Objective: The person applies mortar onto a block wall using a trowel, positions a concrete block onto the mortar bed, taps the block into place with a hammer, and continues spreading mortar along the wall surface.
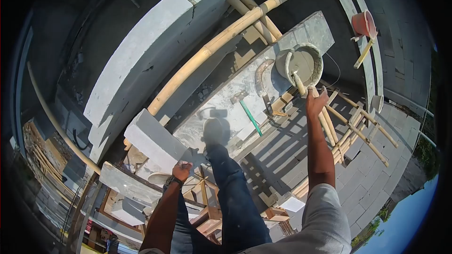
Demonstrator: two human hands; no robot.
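My right hand [316, 102] is closed around the upper end of a bamboo pole [326, 124], just below a bucket [285, 66] of grey mortar [305, 65]. A short, mortar-smeared pole end [299, 85] stands against the bucket's rim. With fingers curled and nothing visible in them, my left hand [182, 170] is beside the near end of a grey block [153, 136]. On the dusty plank [200, 134], a hammer [247, 113] with a green handle lies near a tool with a curved, rusty blade [259, 79]. One of my feet is on the plank.
A wall of large pale blocks [136, 47] rises on the left, with a long bamboo rail [207, 49] beside it. Bamboo scaffolding [360, 117] stands at the right. A reddish bucket [363, 23] sits on a far ledge. A drop shows below the plank.
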